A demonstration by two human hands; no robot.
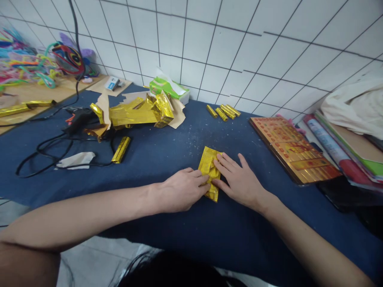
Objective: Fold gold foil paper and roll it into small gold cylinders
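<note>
A folded piece of gold foil paper lies on the dark blue tablecloth in front of me. My left hand presses on its left edge with fingers curled onto it. My right hand lies flat on its right side, fingers together and thumb at its lower edge. Both hands hold the paper down between them.
Several rolled gold pieces lie at the back. A heap of gold foil sits left of centre with one gold roll, a black glue gun and cables. A stack of printed gold sheets and books lie right.
</note>
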